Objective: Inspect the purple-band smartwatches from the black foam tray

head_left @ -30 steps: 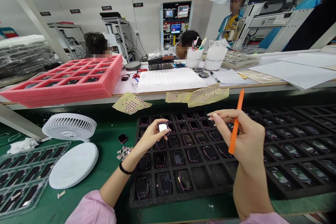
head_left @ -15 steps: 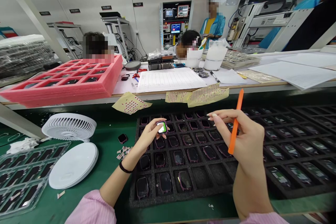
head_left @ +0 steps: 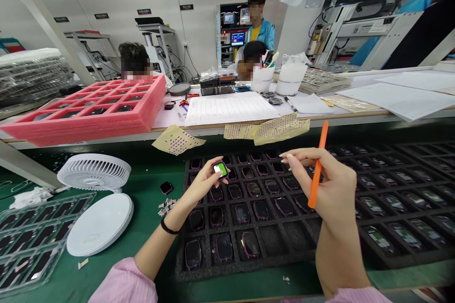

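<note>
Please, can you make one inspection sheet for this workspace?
Surface: green bench mat, partly covered.
Job's things: smartwatch with lit green screen; black foam tray holding many watches, some cells empty.
Clutter: white desk fan, clear plastic tray, loose black watch, small scraps.
Hands: left hand grips the smartwatch; right hand holds an orange stick above the tray.
Cables: black cables beside a wall rack.
Surroundings: pink foam tray, printed form sheet, two seated people, standing co-worker, control cabinet.
</note>
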{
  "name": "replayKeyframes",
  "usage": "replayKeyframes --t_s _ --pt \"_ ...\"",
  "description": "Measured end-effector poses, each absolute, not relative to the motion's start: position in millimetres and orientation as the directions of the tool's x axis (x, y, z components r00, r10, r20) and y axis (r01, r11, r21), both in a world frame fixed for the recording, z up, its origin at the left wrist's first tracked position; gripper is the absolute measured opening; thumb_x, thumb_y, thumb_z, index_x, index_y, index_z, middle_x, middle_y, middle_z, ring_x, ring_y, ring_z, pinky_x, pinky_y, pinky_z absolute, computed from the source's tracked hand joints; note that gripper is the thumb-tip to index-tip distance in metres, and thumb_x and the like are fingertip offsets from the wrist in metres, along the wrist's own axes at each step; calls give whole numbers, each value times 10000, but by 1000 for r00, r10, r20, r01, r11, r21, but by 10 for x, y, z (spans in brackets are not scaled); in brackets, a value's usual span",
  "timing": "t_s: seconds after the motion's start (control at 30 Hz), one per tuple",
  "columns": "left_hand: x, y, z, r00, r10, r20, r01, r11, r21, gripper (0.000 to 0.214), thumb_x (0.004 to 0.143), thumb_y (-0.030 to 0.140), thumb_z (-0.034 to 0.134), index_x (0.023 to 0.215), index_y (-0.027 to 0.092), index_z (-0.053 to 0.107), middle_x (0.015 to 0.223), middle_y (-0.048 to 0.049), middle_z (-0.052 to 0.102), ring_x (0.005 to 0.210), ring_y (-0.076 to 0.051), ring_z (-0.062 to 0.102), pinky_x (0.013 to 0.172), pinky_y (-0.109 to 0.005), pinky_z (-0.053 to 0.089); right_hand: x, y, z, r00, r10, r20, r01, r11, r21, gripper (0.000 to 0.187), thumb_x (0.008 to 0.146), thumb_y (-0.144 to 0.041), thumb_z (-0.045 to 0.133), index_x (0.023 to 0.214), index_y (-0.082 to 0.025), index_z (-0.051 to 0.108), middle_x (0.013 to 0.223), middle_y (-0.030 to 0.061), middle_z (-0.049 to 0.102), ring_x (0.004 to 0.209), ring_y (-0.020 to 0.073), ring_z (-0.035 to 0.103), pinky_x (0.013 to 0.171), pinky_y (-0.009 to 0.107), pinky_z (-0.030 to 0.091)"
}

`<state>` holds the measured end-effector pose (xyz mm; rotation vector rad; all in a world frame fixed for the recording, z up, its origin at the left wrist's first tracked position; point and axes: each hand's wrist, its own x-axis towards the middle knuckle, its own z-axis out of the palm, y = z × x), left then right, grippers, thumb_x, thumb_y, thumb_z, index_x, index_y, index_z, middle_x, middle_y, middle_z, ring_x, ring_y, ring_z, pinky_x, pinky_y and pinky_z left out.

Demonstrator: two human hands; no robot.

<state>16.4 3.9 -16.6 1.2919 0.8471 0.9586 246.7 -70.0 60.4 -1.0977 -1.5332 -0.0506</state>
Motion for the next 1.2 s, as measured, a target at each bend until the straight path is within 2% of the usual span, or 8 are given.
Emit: replayKeyframes --t_s 0.17,0.3,0.57,0.7,0.97,1.07,1.2 --pt "134 32 -140 436 900 18 -83 20 996 691 777 296 671 1377 186 347 1152 -135 597 814 -157 635 579 -224 386 2467 -703 604 133 599 790 641 556 -529 59 834 -207 627 786 -214 594 810 34 704 650 187 673 586 324 540" --pt "109 21 -96 442 896 -33 -90 82 993 662 808 302 624 1393 194 336 1179 -140 589 859 -176 643 586 -230 389 2456 -704 612 130 605 786 635 558 -534 55 834 -196 627 789 -206 597 807 36 701 659 187 675 586 320 535" --pt "119 65 -109 379 925 -36 -161 104 981 475 827 418 571 1206 135 527 919 -111 683 655 -164 654 500 -222 344 2442 -704 610 133 611 780 637 550 -540 70 833 -212 627 772 -213 594 801 33 704 652 190 674 589 327 538" --pt "124 53 -89 361 932 -27 -174 96 980 451 826 445 567 1140 122 561 854 -101 686 587 -143 626 476 -218 328 2450 -702 604 132 606 785 640 552 -534 66 833 -223 628 776 -216 597 799 33 705 645 189 672 584 324 541" --pt "120 24 -58 346 938 -31 -169 95 981 513 801 378 633 1243 153 505 963 -107 673 681 -145 636 523 -217 367 2469 -696 593 135 601 788 646 549 -530 61 835 -235 627 783 -219 599 803 31 705 647 189 672 586 320 544" --pt "112 28 -61 356 933 -41 -188 114 976 557 814 373 607 1305 162 451 1055 -129 653 741 -164 653 544 -223 384 2470 -698 594 134 601 788 648 548 -529 59 834 -221 628 783 -215 598 805 32 704 651 187 672 593 321 542" --pt "90 39 -72 359 933 -36 -174 105 979 635 785 286 647 1361 194 394 1180 -142 608 832 -176 658 592 -224 407 2474 -699 596 127 600 790 649 552 -523 58 835 -221 626 784 -217 599 809 33 706 646 186 671 585 323 543"
